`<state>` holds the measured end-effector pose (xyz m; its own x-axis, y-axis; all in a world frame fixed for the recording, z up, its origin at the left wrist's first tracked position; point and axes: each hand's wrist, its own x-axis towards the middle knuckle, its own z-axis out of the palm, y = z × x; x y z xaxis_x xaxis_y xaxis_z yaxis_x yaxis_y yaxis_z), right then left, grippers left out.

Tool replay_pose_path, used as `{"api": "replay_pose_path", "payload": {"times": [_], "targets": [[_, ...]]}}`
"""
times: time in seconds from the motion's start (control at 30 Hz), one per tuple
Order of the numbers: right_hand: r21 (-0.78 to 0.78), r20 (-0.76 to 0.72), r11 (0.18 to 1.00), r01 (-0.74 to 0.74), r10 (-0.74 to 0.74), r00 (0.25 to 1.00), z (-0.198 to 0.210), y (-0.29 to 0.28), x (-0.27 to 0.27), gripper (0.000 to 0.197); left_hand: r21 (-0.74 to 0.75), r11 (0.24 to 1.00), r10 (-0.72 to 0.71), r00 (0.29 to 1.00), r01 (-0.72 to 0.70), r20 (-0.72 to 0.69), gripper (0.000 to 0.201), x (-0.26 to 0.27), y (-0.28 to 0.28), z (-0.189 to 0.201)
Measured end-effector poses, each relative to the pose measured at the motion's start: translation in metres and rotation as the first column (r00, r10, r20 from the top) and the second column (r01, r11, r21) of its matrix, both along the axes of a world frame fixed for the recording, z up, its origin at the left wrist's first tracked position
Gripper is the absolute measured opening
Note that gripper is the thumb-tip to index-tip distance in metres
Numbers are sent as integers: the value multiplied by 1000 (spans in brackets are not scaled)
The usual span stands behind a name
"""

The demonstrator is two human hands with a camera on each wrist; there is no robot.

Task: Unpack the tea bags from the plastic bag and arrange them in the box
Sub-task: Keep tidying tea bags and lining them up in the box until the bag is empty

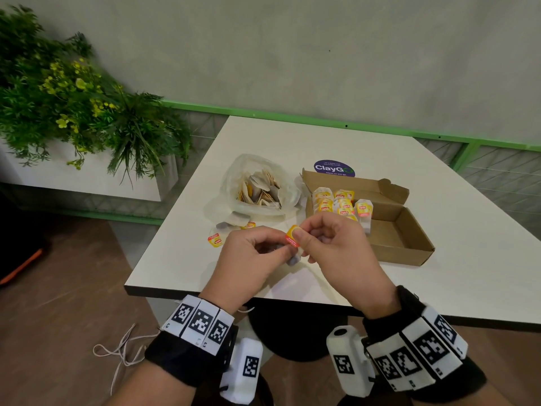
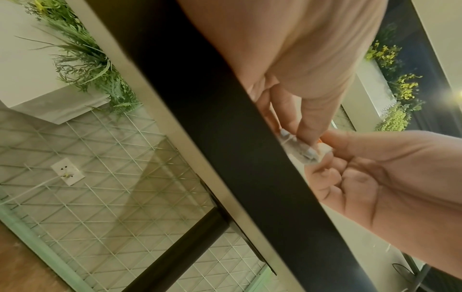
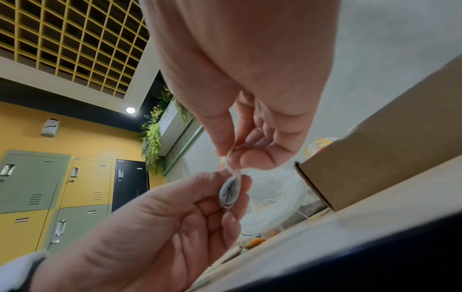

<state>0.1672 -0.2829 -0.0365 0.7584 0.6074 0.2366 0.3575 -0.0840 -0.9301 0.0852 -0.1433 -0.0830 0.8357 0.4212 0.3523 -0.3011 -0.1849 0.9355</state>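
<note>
From the head view, I have one tea bag (image 1: 293, 247) pinched between both hands just in front of the box (image 1: 409, 247): my right hand (image 1: 336, 247) grips its yellow tag (image 1: 292, 235), my left hand (image 1: 251, 253) its pouch. Left of the box lies the plastic bag (image 1: 257, 186). On the left wrist view, my fingertips (image 2: 303, 138) clamp the pouch. On the right wrist view, it dangles beside the box wall (image 3: 375, 150).

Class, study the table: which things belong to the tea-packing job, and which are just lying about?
Part of the job: plastic bag of tea bags; cardboard box, partly filled; tea bag held between left hand and right hand; loose tea bags on the table.

Just there: purple sticker; plant.
</note>
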Motion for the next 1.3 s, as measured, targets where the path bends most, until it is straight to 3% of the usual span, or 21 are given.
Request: {"api": "replay_pose_path", "payload": {"times": [0.2, 0.67, 0.9, 1.03, 1.17, 1.3], "targets": [[5, 28, 999, 32, -32, 999, 0, 0, 3, 9, 19, 999, -40, 998, 41, -48, 7, -1, 0, 1], [-12, 297, 980, 198, -186, 936, -3, 1, -1, 9, 50, 997, -63, 997, 66, -53, 9, -1, 2, 0], [-26, 352, 976, 215, -193, 916, -6, 2, -3, 10, 56, 998, -41, 999, 41, 12, 23, 1, 1, -1], [-75, 366, 976, 203, -163, 916, -7, 1, -2, 8, 79, 997, -3, 1000, 4, -16, 16, 4, 6, -6], [-73, 334, 978, 194, -159, 929, -6, 1, -3, 9, 55, 998, -42, 999, 42, -11, 3, 4, 5, -4], [-12, 101, 995, 99, -97, 990, -1, 0, 3, 7, -115, 991, -69, 998, 70, 13, 13, 2, 4, -3]]}}
